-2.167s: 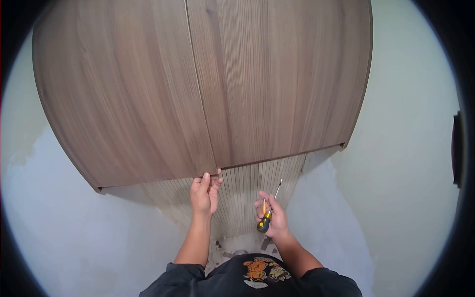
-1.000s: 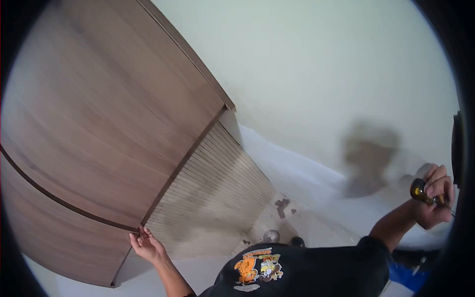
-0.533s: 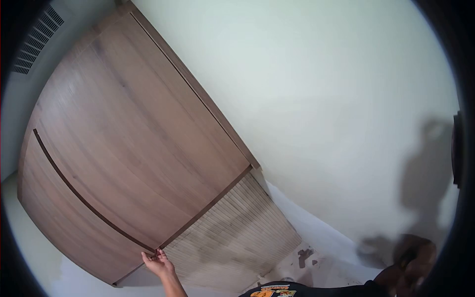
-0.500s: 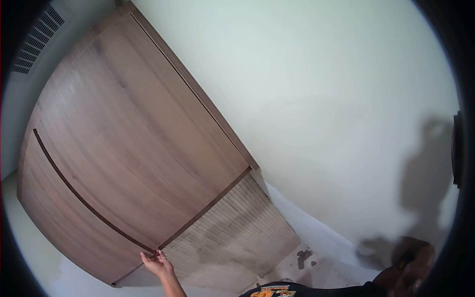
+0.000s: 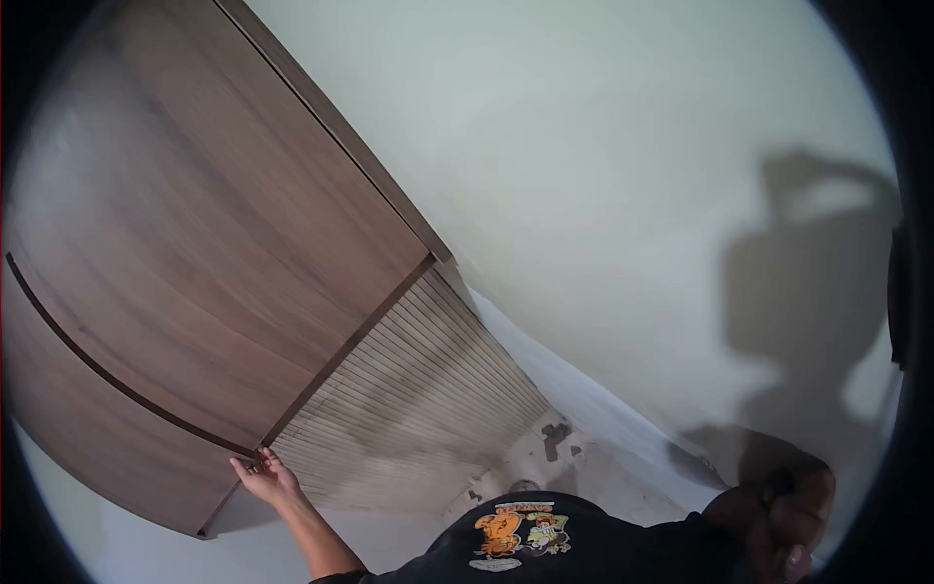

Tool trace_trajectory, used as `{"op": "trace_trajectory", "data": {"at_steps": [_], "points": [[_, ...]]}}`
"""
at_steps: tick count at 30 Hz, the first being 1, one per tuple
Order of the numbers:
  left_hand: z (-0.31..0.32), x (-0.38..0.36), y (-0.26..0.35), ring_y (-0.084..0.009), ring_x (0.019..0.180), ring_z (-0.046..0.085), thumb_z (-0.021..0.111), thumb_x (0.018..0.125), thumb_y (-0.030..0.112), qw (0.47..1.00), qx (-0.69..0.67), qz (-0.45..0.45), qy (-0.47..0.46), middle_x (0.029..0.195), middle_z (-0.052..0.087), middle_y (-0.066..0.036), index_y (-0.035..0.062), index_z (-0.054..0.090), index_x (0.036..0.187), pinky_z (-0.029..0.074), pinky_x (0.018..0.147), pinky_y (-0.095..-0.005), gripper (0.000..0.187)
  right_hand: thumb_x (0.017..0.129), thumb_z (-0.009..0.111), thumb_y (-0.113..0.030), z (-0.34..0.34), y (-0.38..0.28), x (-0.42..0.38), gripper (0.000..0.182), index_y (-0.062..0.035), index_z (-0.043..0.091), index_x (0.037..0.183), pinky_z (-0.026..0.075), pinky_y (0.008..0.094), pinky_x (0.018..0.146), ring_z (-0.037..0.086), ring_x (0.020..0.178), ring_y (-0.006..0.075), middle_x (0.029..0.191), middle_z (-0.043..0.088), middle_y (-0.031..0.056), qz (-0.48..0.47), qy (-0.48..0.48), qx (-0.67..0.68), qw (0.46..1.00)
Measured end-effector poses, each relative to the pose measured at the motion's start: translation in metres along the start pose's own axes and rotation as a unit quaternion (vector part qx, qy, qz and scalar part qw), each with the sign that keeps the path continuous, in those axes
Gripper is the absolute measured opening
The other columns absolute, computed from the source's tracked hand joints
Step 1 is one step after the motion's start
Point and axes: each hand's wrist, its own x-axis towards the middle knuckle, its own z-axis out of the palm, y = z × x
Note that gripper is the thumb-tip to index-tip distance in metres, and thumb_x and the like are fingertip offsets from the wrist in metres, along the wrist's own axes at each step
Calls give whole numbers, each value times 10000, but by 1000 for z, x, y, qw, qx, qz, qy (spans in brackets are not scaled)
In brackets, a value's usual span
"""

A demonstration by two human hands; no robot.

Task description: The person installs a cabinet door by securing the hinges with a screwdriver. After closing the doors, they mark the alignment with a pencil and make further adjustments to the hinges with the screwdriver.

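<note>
My left hand [image 5: 265,475] is raised to the lower corner of a brown wood-grain cabinet door [image 5: 243,234], where the dark vertical strip [image 5: 112,387] meets the bottom edge. Its fingers are hooked around that edge, the palm turned up. Low on the right side, my right hand [image 5: 800,521] is bent in close to my body, partly in shadow. The fingers there look curled, and whatever they may hold is hidden. A dark band shows near the wrist.
Under the door is a slatted, light wood panel [image 5: 409,389]. A pale wall [image 5: 603,175] carrying my shadow rises on the right. Dark patches mark the floor [image 5: 525,457] below, past my black printed shirt [image 5: 574,545]. A dark object [image 5: 897,292] stands at the right border.
The view has tilted down, so the cabinet sits further left and more of my shirt shows. My left hand stays at the door's lower corner.
</note>
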Motion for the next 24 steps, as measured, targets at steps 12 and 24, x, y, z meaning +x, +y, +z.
{"op": "trace_trajectory", "data": {"at_steps": [12,24], "points": [[-3,5,2,-185,751,538,555,947,320,1000,-8,-9,9,889,555,-100,-16,556,1050,490,642,-273,352,1017,144,-435,-15,-2,3,573,27,456,1148,416,271,354,484,414,172,646,573,144,25,-91,96,991],[4,-10,9,-224,798,593,616,908,308,999,-27,-27,19,867,580,-93,3,540,1003,507,670,-301,328,1016,339,-368,-41,6,-9,506,74,583,986,543,299,433,667,588,213,761,667,199,94,-139,72,983]]}}
